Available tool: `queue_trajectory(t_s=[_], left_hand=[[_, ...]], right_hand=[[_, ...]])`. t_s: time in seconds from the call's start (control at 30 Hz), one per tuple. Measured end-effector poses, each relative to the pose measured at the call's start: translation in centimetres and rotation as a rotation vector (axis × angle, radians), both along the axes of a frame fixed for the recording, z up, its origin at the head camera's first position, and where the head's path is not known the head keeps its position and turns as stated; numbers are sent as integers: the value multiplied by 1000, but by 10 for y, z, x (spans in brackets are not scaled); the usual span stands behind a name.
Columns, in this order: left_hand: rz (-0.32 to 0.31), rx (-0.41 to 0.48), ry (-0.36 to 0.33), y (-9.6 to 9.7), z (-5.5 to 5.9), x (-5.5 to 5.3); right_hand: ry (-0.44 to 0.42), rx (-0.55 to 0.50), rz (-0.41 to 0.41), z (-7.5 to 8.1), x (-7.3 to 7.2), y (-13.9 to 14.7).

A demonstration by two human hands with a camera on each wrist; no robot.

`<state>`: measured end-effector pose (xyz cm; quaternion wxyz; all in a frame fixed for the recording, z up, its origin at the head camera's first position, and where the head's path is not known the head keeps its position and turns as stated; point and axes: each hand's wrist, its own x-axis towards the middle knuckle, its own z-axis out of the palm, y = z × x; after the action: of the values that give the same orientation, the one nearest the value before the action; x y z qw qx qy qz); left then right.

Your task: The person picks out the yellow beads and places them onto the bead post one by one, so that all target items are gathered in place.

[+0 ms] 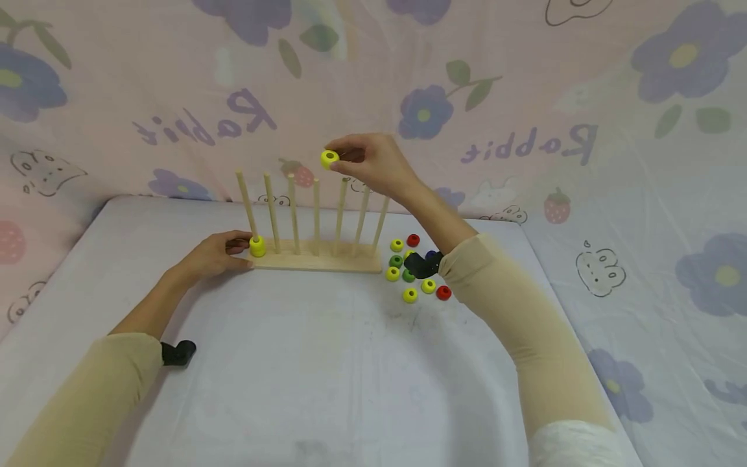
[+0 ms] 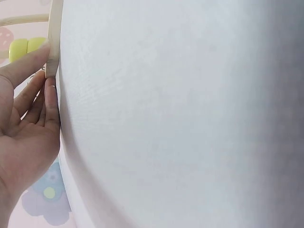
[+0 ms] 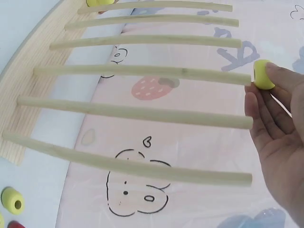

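Observation:
A yellow bead (image 1: pixel 329 159) with a hole is pinched between the thumb and fingers of my right hand (image 1: pixel 376 162), up near the tops of the pegs. In the right wrist view this bead (image 3: pixel 264 74) is right by the tip of one peg (image 3: pixel 142 73). The wooden peg rack (image 1: pixel 315 262) stands on the table with a row of upright pegs. Two yellow beads (image 1: pixel 257 247) are stacked at the foot of its leftmost peg. My left hand (image 1: pixel 210 258) grips the left end of the rack's base (image 2: pixel 53 42), thumb and fingers at its edges.
Several loose yellow, green, red and blue beads (image 1: pixel 410 295) lie to the right of the rack, partly under my right forearm. A white cloth covers the table (image 1: pixel 303 363). Behind it hangs a patterned fabric (image 1: pixel 350 78). Black wrist mounts (image 1: pixel 179 353) stick out from both sleeves.

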<state>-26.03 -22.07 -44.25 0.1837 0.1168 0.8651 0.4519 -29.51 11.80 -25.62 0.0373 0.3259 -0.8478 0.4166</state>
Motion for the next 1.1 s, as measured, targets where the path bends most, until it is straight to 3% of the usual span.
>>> queue_trajectory(t_s=[0.5,0.73,1.1], left_hand=[[10,10,-7,-1,-2,-1],[16,0,-15,1,-2,-1],[4,-5,-2,-2,-5,-3]], right_hand=[[-21,-32,40,1,-6,-32],[-8,7,39,2,-7,-47],[-137,-27,62,-2,-7,-80]])
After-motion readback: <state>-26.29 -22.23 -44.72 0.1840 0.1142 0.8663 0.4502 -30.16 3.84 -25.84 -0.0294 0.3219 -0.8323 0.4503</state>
